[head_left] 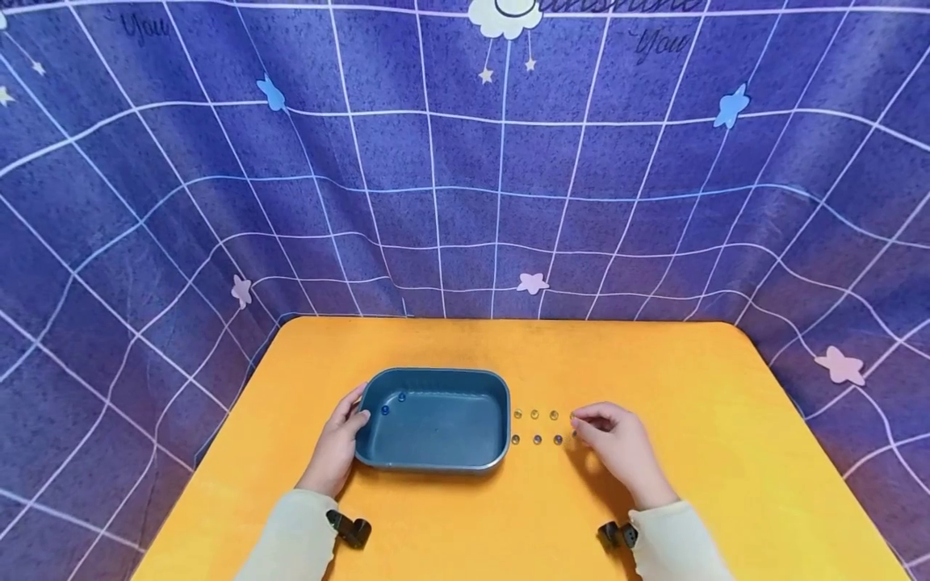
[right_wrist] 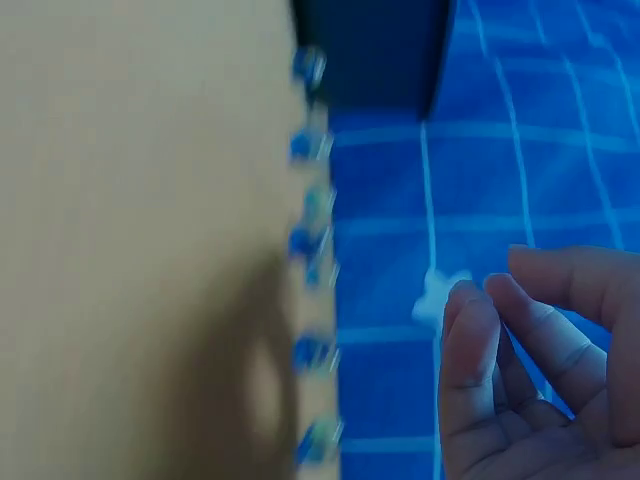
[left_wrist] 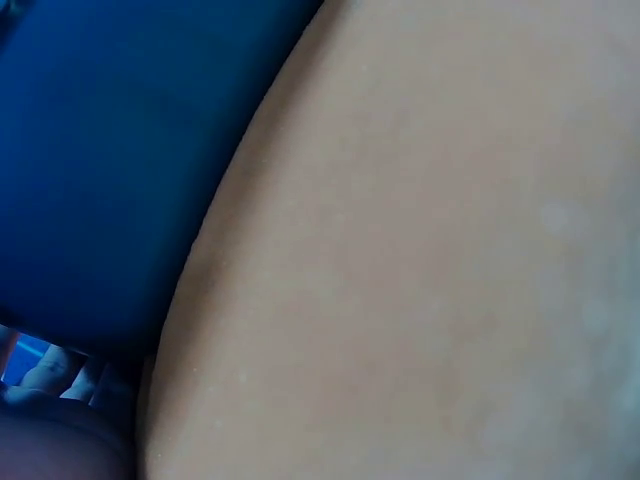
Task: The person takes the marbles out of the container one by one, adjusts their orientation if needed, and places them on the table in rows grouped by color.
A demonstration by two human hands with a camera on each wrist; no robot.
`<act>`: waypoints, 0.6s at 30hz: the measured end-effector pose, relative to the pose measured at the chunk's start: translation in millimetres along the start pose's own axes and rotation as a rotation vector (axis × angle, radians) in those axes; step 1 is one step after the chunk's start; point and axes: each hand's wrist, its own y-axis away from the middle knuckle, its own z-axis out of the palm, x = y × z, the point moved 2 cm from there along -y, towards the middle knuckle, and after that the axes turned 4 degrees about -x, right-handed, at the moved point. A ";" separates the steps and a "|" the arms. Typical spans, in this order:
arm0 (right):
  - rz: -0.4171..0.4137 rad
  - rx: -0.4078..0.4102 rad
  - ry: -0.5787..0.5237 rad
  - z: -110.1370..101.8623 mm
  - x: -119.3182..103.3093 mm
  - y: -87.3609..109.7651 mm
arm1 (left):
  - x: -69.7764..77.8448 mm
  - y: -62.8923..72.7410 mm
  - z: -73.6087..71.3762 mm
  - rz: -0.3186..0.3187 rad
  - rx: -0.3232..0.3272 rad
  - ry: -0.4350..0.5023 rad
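Note:
A dark blue plastic basin [head_left: 443,432] stands on the table, its left end gripped by my left hand [head_left: 334,448] with the thumb at the rim. Two blue glass marbles [head_left: 385,410] lie inside it near that end. Right of the basin, several small glass marbles [head_left: 538,440] form two rows. Over the rows' right end is my right hand [head_left: 617,444], thumb and forefinger bent towards each other. In the right wrist view its fingertips [right_wrist: 468,320] stand slightly apart, with no marble visible between them. The left wrist view shows mostly the basin's side [left_wrist: 110,180].
The yellow table [head_left: 450,532] reaches back to a blue-purple grid curtain [head_left: 465,218] with stars, which also hangs along both sides. Black wrist cameras [head_left: 350,530] are strapped at both cuffs.

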 end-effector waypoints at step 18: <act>-0.435 -0.282 0.255 108.6 -76.5 0.5 | -0.7 -0.4 -0.2 -0.004 0.008 -0.010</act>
